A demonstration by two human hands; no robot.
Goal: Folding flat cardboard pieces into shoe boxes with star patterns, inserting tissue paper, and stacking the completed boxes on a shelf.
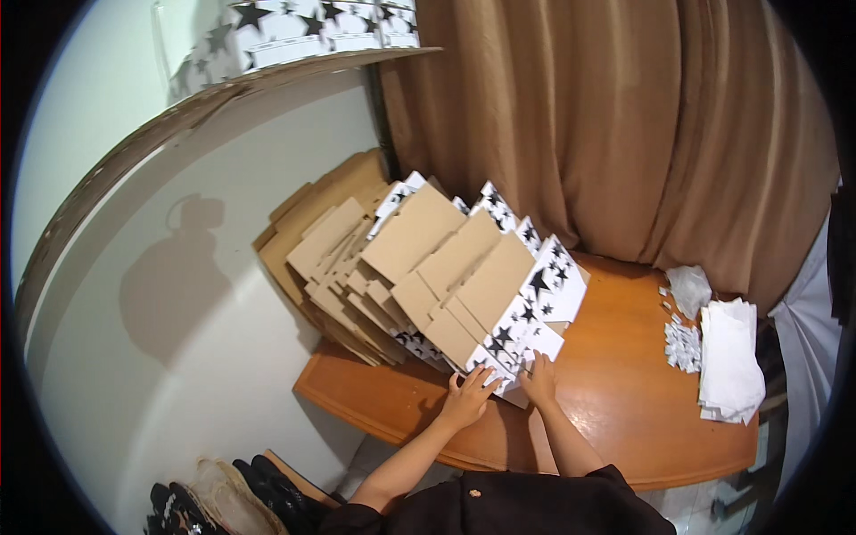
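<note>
Several flat cardboard box blanks lean in a row on the table, plain brown on one face and white with black stars on the other. The nearest star-printed box blank (506, 337) slants toward me, its lower end between my hands. My left hand (468, 399) has its fingers curled over the left part of that lower end. On the right part, my right hand (539, 382) grips the white flap with bent fingers. The undersides of both hands are hidden, so the thumbs' exact hold cannot be made out.
The wooden table (624, 383) has a curved front edge. Stacked white sheets (731, 361), small silvery pieces (682, 346) and a clear plastic bag (689, 290) lie at right. A brown curtain (606, 125) hangs behind. A shelf (267, 78) with star-printed boxes juts out upper left. Shoes (227, 499) stand lower left.
</note>
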